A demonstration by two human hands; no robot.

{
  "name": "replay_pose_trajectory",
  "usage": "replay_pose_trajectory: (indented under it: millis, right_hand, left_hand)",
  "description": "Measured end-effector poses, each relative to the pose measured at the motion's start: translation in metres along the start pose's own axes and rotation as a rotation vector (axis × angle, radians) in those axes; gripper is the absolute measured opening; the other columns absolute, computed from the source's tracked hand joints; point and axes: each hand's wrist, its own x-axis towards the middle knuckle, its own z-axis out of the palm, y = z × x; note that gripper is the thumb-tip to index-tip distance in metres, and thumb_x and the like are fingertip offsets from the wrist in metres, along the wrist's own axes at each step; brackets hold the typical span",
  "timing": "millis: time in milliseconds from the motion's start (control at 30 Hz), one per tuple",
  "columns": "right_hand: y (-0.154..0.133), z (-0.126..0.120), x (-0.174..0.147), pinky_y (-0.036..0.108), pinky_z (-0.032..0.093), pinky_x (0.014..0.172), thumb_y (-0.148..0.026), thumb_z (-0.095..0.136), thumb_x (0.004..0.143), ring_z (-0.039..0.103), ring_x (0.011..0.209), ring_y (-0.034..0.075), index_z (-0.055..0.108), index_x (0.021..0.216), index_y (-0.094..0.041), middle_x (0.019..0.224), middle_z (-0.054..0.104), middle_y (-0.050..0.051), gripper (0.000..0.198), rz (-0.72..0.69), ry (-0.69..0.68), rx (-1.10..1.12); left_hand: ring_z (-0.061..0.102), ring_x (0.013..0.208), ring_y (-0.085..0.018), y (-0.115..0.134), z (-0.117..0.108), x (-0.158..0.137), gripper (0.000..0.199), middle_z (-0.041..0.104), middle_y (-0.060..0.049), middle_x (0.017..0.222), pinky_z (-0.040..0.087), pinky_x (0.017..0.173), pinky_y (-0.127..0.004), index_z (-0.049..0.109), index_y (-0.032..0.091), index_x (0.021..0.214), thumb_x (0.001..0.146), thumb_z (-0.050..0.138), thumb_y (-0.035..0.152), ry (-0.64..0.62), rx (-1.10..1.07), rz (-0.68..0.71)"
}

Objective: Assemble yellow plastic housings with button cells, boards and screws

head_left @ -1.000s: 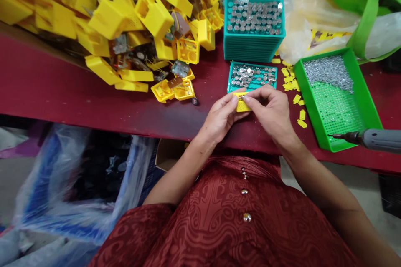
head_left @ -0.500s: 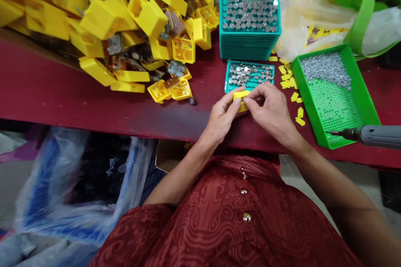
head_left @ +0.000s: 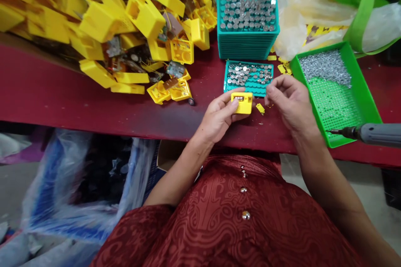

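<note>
My left hand (head_left: 217, 117) is closed around a small yellow plastic case (head_left: 245, 106), thumb on its front face. An open slot in the case shows shiny button cells (head_left: 239, 99). To the right, apart from the case, my right hand (head_left: 291, 102) hovers with thumb and fingers curled together; whether anything is between the fingertips is hidden. A small yellow battery cover (head_left: 260, 109) lies on the table between the hands. Just beyond the case sits a teal tray (head_left: 260, 90) partly filled with loose button cells (head_left: 242, 74).
Behind stands a teal tray stack (head_left: 247, 46) topped with button cells. A green tray (head_left: 366, 100) of metal screws (head_left: 326, 66) lies right, an electric screwdriver (head_left: 376, 133) over its corner. Yellow cases (head_left: 106, 16) pile up at left. More small covers (head_left: 283, 69) lie near the green tray.
My right hand has left the yellow case and moved right. The case stays in my left hand, its slot with the button cells now showing.
</note>
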Motion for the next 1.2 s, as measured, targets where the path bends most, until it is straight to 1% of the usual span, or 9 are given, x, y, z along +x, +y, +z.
replay_pose_trajectory:
  millis: [100,167,367,700,800,867,1000,1100,1200]
  right_hand:
    - [-0.001,0.002,-0.014,0.031,0.055,0.072,-0.043,0.082,0.085,0.062,0.074,0.013,0.067,0.084,-0.022,0.082,0.071,0.001,0.026,-0.067,0.070,-0.099]
    - [0.001,0.006,-0.021,0.030,0.057,0.072,-0.039,0.082,0.083,0.063,0.074,0.013,0.074,0.087,-0.021,0.085,0.075,0.002,0.021,-0.041,0.069,-0.081]
    - [0.009,0.012,-0.025,0.030,0.060,0.073,-0.060,0.095,0.069,0.064,0.071,0.011,0.080,0.095,-0.018,0.094,0.081,0.004,0.052,0.122,-0.074,0.163]
    - [0.016,0.012,-0.029,0.025,0.054,0.069,-0.061,0.098,0.065,0.062,0.072,0.010,0.076,0.086,-0.015,0.082,0.075,0.002,0.055,0.135,-0.044,0.228]
    - [0.018,0.004,-0.030,0.024,0.051,0.063,-0.067,0.090,0.074,0.060,0.067,0.010,0.077,0.086,-0.014,0.079,0.074,0.003,0.056,0.113,-0.073,0.170]
    - [0.017,-0.005,-0.029,0.025,0.051,0.062,-0.063,0.080,0.086,0.062,0.066,0.011,0.079,0.091,-0.015,0.079,0.075,0.004,0.048,0.035,0.003,0.049]
    - [0.011,-0.020,-0.030,0.027,0.056,0.075,-0.028,0.072,0.096,0.071,0.083,0.013,0.080,0.092,-0.019,0.089,0.078,0.002,0.012,-0.306,0.201,-0.284]
    - [0.007,-0.024,-0.031,0.029,0.059,0.083,-0.017,0.068,0.098,0.073,0.090,0.014,0.081,0.095,-0.021,0.094,0.078,0.002,0.013,-0.544,0.135,-0.442]
    - [0.008,-0.025,-0.032,0.031,0.061,0.084,-0.019,0.068,0.098,0.073,0.092,0.016,0.079,0.106,-0.019,0.101,0.076,0.005,0.014,-0.615,0.047,-0.508]
  left_hand:
    - [0.077,0.115,-0.024,0.002,0.003,0.005,0.039,0.084,-0.009,0.119,0.062,0.095,-0.032,0.080,0.020,0.116,0.084,0.090,0.040,0.019,-0.028,0.015]
    - [0.077,0.112,-0.022,0.002,0.008,0.008,0.037,0.085,-0.009,0.115,0.060,0.092,-0.029,0.081,0.019,0.111,0.082,0.092,0.040,0.029,-0.029,0.038]
    - [0.078,0.097,-0.017,0.002,0.021,0.010,0.042,0.086,-0.006,0.109,0.059,0.088,-0.024,0.083,0.019,0.106,0.075,0.098,0.043,0.005,-0.033,0.081]
    - [0.076,0.097,-0.015,-0.006,0.031,0.012,0.041,0.085,-0.006,0.113,0.059,0.087,-0.023,0.083,0.020,0.108,0.077,0.098,0.042,0.002,0.015,0.094]
    - [0.076,0.095,-0.015,-0.006,0.033,0.012,0.040,0.085,-0.007,0.111,0.061,0.086,-0.023,0.082,0.019,0.109,0.078,0.097,0.040,0.012,0.008,0.067]
    - [0.077,0.094,-0.016,-0.004,0.034,0.012,0.038,0.085,-0.007,0.111,0.062,0.084,-0.024,0.080,0.018,0.110,0.079,0.095,0.037,0.012,-0.010,0.027]
    - [0.079,0.092,-0.017,0.002,0.037,0.009,0.035,0.083,-0.007,0.110,0.066,0.076,-0.025,0.078,0.016,0.114,0.083,0.090,0.029,0.030,-0.047,-0.092]
    - [0.078,0.087,-0.014,0.003,0.039,0.008,0.030,0.081,-0.005,0.105,0.066,0.070,-0.021,0.077,0.015,0.114,0.086,0.087,0.022,0.070,-0.068,-0.123]
    - [0.077,0.084,-0.013,0.002,0.040,0.008,0.027,0.081,-0.003,0.102,0.067,0.070,-0.021,0.077,0.016,0.111,0.085,0.086,0.020,0.090,-0.081,-0.107]
